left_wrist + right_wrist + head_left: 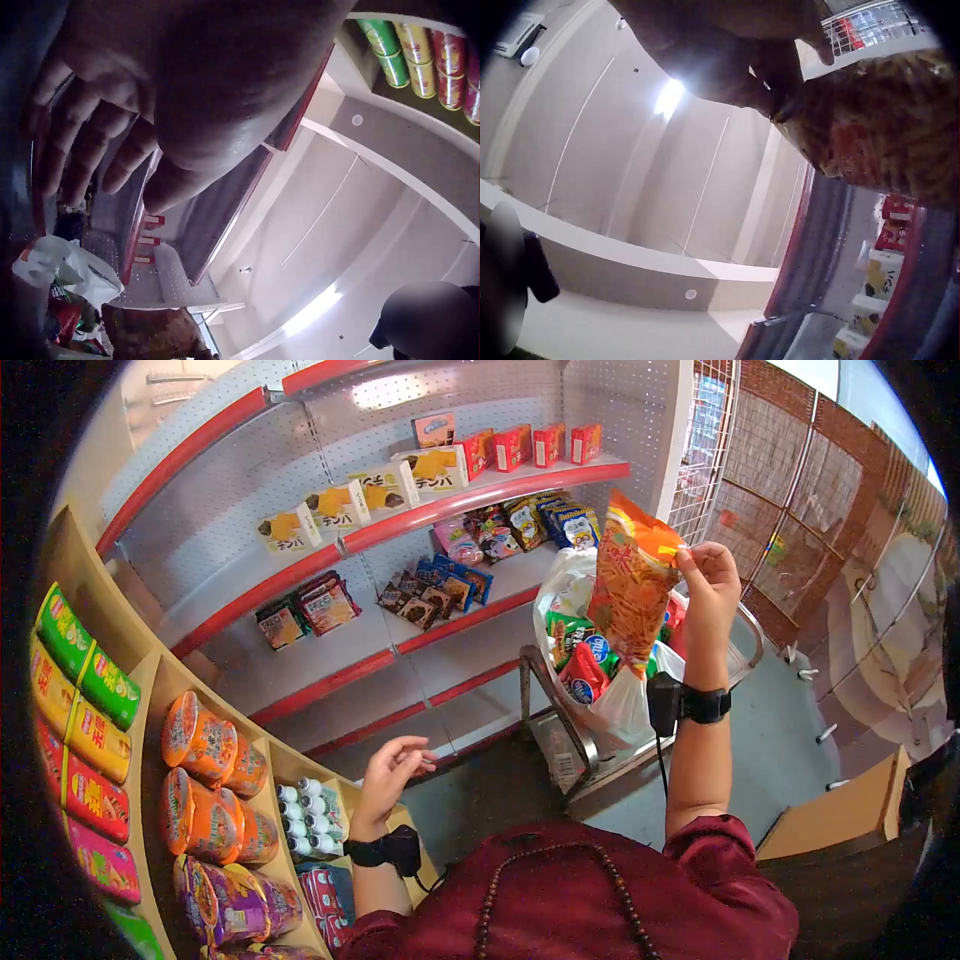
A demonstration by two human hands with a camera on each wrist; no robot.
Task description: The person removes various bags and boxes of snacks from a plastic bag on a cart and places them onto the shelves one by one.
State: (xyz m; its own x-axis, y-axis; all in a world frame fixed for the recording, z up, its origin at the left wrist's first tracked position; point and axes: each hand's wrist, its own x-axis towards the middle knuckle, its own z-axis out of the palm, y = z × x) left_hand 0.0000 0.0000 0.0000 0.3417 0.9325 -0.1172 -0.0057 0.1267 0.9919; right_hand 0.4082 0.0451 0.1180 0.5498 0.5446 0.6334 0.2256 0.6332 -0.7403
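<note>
An orange snack bag [636, 585] hangs from my right hand [711, 592], whose thumb and fingers pinch its upper right edge. In the right wrist view the clear front of the snack bag [885, 124] shows stick-like pieces inside. Behind and below it stands a white plastic bag [625, 710] packed with snack packets, among them a red packet [583, 674]. My left hand [392, 775] is held in the air left of the cart, fingers loosely bent, nothing in it. Its fingers [82, 142] hang relaxed in the left wrist view.
The plastic bag sits on a metal cart [575, 765]. Ahead, a red-edged shelf [480, 510] carries boxes and snack packets. On the left a wooden shelf [150, 690] holds cup noodles [205, 815], colourful packs and small bottles [310, 815]. A cardboard box [835, 805] stands at right.
</note>
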